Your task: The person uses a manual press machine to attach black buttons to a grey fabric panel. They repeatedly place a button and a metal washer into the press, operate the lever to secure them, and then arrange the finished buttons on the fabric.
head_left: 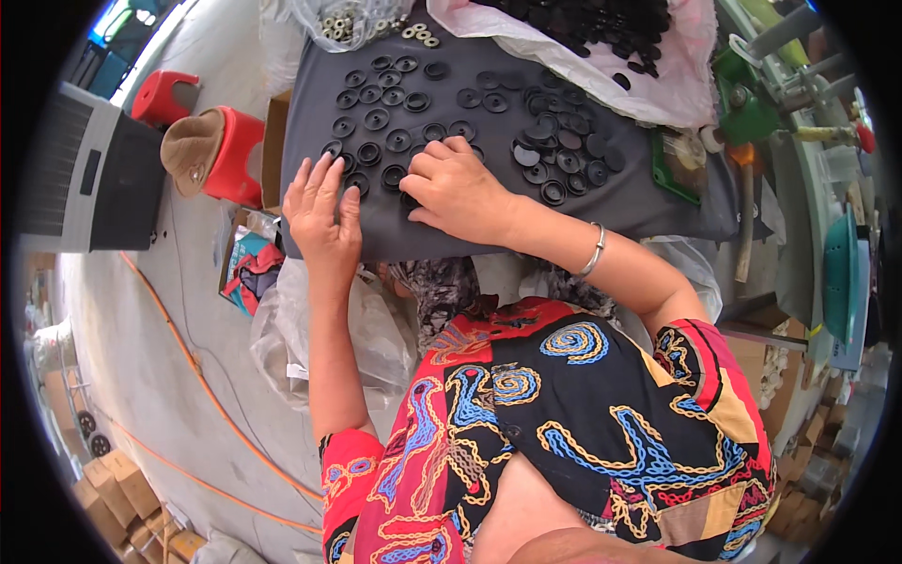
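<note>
On the dark grey cloth over the table lie many round black caps, loosely spread with their hollow sides up. My left hand rests at the cloth's left front, fingers stretched out, its tips beside the nearest caps. To its right, my right hand is bent down over the front caps, with fingers curled and pressed together. Part of a black piece shows by its thumb, but what the fingertips grip is hidden. A denser heap of black caps and flat discs lies right of this hand.
A white sack spilling black discs is at the back right. Behind the caps sits a clear bag with small pale rings. Green machinery stands right. Red stools, a brown hat and an orange hose are left.
</note>
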### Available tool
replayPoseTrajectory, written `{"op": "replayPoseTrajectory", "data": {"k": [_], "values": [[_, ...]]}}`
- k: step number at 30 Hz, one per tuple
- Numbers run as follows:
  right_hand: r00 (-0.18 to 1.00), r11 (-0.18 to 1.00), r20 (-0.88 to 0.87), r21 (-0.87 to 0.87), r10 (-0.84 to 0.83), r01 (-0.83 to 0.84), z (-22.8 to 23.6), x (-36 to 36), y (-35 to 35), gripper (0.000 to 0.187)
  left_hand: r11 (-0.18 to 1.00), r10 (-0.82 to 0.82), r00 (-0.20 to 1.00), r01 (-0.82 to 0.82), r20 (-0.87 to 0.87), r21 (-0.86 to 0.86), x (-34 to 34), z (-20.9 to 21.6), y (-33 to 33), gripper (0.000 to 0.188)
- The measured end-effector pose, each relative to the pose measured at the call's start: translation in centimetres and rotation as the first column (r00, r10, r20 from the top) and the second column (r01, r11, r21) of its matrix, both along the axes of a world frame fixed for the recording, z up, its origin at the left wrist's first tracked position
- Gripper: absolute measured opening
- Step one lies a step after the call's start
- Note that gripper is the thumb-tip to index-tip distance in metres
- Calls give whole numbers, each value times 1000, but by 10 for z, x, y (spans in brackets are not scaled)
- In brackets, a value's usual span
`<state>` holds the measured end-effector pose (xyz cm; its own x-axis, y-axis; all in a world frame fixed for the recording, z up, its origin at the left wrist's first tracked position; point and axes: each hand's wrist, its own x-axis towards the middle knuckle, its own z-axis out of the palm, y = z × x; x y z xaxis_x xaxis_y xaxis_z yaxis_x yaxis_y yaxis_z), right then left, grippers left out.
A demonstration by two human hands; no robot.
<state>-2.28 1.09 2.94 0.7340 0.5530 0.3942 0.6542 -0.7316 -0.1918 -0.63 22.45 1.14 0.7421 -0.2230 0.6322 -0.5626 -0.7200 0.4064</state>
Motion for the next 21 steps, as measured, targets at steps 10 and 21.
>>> {"op": "replayPoseTrajectory", "data": {"k": [10,21], "values": [[947,949,137,-85,-291,304,7,-27,-103,18,909,-229,964,261,-135,326,-16,-3,-27,35],[909,951,403,-226,-106,211,4,-10,-108,6,987,107,989,-94,102,-128,54,-9,25,28]]}}
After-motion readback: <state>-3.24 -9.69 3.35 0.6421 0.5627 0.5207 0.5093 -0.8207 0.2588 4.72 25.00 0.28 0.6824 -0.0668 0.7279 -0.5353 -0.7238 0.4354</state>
